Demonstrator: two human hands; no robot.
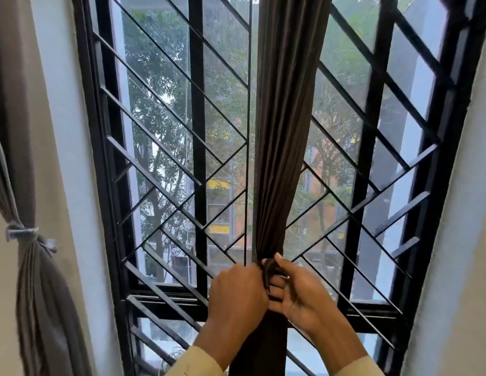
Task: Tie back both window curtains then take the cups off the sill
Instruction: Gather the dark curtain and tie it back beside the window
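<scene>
A dark brown curtain [286, 126] hangs gathered into a narrow bunch down the middle of the window, in front of the black metal grille [197, 104]. Low down, the left hand [236, 293] and the right hand [300, 293] meet on it, fingers curled round the bunched cloth and the right thumb raised against it. On the left, a grey curtain [44, 294] hangs by the wall, cinched with a pale tie-back [22, 232]. Trees [155, 104] show beyond the glass.

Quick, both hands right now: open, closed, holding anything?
The left hand is closed, gripping the dark curtain.
The right hand is closed, gripping the same curtain.
</scene>
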